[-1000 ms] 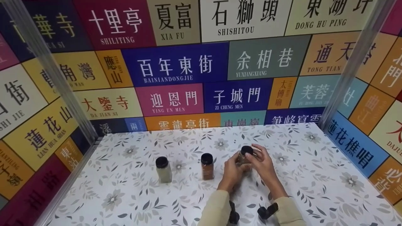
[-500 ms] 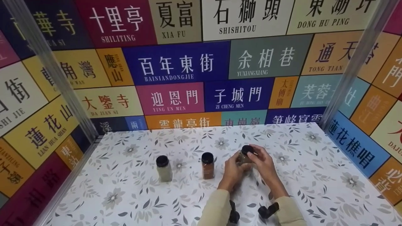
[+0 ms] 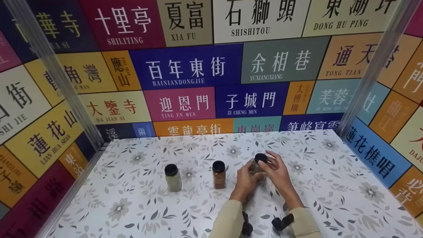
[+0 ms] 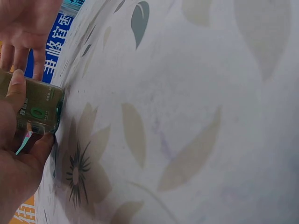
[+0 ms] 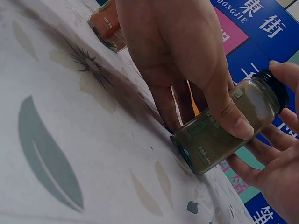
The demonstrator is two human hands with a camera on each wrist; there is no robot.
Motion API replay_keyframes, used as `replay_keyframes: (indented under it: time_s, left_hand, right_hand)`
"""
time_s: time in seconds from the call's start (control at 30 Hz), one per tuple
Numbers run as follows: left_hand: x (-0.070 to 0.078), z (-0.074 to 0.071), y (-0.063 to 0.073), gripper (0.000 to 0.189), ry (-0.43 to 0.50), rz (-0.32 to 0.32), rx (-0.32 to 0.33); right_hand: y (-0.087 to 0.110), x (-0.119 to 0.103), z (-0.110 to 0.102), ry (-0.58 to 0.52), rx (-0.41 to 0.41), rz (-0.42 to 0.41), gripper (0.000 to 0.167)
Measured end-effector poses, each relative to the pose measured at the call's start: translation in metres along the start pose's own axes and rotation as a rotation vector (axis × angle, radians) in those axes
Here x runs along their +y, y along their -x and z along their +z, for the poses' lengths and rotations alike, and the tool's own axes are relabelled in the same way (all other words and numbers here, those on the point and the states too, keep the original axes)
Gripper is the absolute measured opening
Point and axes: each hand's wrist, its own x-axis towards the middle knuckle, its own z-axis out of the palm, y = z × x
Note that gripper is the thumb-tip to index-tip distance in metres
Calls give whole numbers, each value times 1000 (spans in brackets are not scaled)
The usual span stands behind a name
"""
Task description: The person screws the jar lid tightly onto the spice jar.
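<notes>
In the head view, both hands are at a glass spice jar with a black cap [image 3: 260, 158] at the right of centre on the table. My left hand [image 3: 245, 180] grips the jar's body, its thumb across the front in the right wrist view. Brownish-green powder fills the jar [image 5: 217, 130], which bears a small printed label. The base is right at the tabletop. My right hand [image 3: 279, 173] holds the cap, thumb on the near side and fingers round the far side. Left of the hands stands an upright jar of orange-brown powder [image 3: 219, 178].
Further left is another black-capped jar, holding pale greenish powder [image 3: 173, 181]. A white cloth with grey leaves and flowers covers the table [image 3: 138, 211]. Walls of coloured name panels [image 3: 185, 67] enclose its back and sides, with clear plastic strips [image 3: 368, 69] at the corners.
The right fingers draw in round the cap and then spread a little again. The left hand keeps its grip, and the jar stays in place. The other two jars have not moved.
</notes>
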Motion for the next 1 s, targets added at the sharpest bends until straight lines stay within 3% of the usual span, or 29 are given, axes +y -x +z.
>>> replay_keyframes:
  time_s: [0.2, 0.4, 0.63, 1.0]
  left_hand:
    - [1, 0, 1, 53, 26, 5, -1]
    - [0, 0, 0, 53, 21, 5, 3]
    - [-3, 0, 0, 57, -42, 46, 13]
    - [0, 1, -1, 57, 1, -38, -15]
  right_hand:
    - [0, -2, -1, -14, -42, -7, 49]
    - [-1, -2, 1, -46, -25, 6, 47]
    - [-1, 0, 0, 41, -9, 18, 49]
    - [-1, 2, 3, 107, 40, -22, 56]
